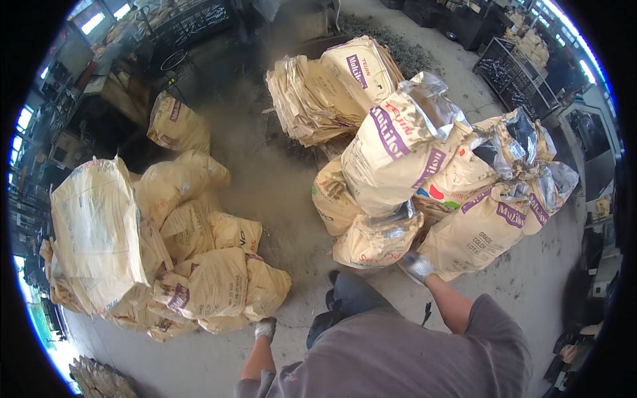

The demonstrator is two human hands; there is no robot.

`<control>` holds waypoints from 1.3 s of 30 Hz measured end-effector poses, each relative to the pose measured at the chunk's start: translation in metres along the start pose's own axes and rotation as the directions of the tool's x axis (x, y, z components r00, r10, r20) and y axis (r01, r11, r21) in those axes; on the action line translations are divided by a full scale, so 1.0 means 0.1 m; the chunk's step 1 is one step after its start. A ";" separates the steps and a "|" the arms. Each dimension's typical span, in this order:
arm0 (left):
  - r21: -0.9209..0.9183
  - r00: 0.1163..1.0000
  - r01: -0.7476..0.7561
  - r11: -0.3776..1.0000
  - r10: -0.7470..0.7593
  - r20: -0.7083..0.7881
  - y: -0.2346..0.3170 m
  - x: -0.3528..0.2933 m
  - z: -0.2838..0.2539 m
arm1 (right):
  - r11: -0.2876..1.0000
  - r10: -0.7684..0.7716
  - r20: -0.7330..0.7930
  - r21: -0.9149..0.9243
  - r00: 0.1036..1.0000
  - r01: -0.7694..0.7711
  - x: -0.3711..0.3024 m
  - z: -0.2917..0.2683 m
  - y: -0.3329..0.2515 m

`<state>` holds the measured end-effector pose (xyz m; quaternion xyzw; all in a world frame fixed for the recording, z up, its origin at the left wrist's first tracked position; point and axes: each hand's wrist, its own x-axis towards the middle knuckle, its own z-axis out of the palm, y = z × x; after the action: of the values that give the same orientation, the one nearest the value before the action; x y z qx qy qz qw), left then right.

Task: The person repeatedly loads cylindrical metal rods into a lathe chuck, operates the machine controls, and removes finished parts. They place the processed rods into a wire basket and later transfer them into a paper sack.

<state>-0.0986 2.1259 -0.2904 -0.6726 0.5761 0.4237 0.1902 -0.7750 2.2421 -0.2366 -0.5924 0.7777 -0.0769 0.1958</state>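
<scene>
My left hand [265,328], in a pale work glove, hangs just below the near corner of a stuffed paper sack [267,286] in the left pile. Its fingers are too small to make out, and I cannot tell whether it touches the sack. On the other side, my gloved right hand [418,266] is at the lower left edge of a large tan sack with a purple band [471,232]. It lies between that sack and a smaller open-topped sack [378,242]. Motion smears its fingers, so a grip is not visible.
A tall sack [388,149] stands open in the right group, beside a stack of flattened paper sacks [305,99]. Flattened sacks [99,232] also top the left pile. A wire-mesh cage [517,79] stands far right. Dark grit marks the concrete floor [265,199].
</scene>
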 end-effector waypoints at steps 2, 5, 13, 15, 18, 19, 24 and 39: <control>0.073 0.899 -0.405 0.911 0.412 -0.152 0.33 0.48 -0.32 | 0.990 -0.057 0.016 0.128 0.998 0.054 0.65 -0.39 -0.84; -0.131 0.910 -0.386 0.913 0.353 -0.220 1.51 0.16 -1.33 | 0.877 0.159 0.360 0.376 0.919 -0.299 1.78 -0.68 -1.67; 0.547 0.807 -0.489 0.680 0.591 -0.013 0.28 0.69 -2.18 | 0.949 0.211 -0.241 0.282 0.947 -0.139 4.93 -0.77 -2.30; 0.483 0.904 -0.409 0.774 0.415 0.100 0.25 0.72 -2.39 | 0.876 0.403 -0.356 0.418 0.843 -0.242 5.51 -1.21 -2.19; 0.441 0.954 -0.300 0.846 0.275 0.123 0.49 1.03 -2.77 | 0.832 0.539 -0.325 0.350 0.777 -0.431 6.31 -1.98 -1.81; 0.452 0.956 -0.295 0.842 0.262 0.135 0.59 1.22 -2.96 | 0.769 0.621 -0.246 0.375 0.744 -0.518 6.44 -2.14 -1.68; 0.570 0.949 -0.310 0.761 0.287 0.132 1.09 2.20 -3.96 | 0.638 0.765 -0.221 0.385 0.605 -0.667 7.14 -2.72 -1.10; 0.573 0.771 -0.585 0.574 0.613 0.173 3.55 3.52 -5.98 | 0.640 0.769 -0.127 0.138 0.627 -0.756 9.18 -2.47 1.38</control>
<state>-0.2294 1.3710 -0.1454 -0.3516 0.8754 0.2441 0.2244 -1.1986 1.3800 -0.2563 -0.1913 0.9658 -0.0658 0.1624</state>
